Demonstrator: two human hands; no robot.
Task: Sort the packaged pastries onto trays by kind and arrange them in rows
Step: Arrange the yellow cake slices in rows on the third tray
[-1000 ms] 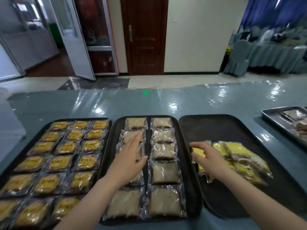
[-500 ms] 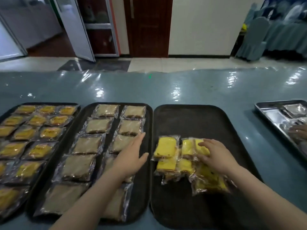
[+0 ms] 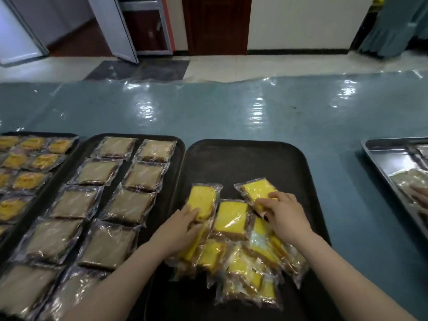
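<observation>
**Here: yellow packets heaped on the right-hand black tray**

Presently, item one: a loose pile of yellow cake packets (image 3: pixel 234 256) in clear wrap, lying overlapped and unaligned on the near half of the black tray (image 3: pixel 243 158). The far half of that tray is bare.

Left hand (image 3: pixel 183 224): fingers laid over the near end of the upright yellow packet (image 3: pixel 203 200) at the pile's left edge, pressing or gripping it; whether the fingers close under it cannot be told.

Right hand (image 3: pixel 283 213): fingers curled down on the tilted yellow packet (image 3: pixel 257 193) at the pile's far right corner, holding it against the tray.

Item two: middle black tray (image 3: pixel 139 136), just beside the first, carrying brown cake packets (image 3: pixel 129 205) in two neat columns.

Item three: left black tray (image 3: pixel 69 135), partly out of view, with orange-topped pastry packets (image 3: pixel 27 181) in rows.

Item four: metal tray (image 3: pixel 382 154) at the right edge, well apart, holding a few wrapped packets; another person's hand (image 3: pixel 420 195) rests in it.

All trays sit on a teal surface (image 3: pixel 231 112) under glossy plastic film.
</observation>
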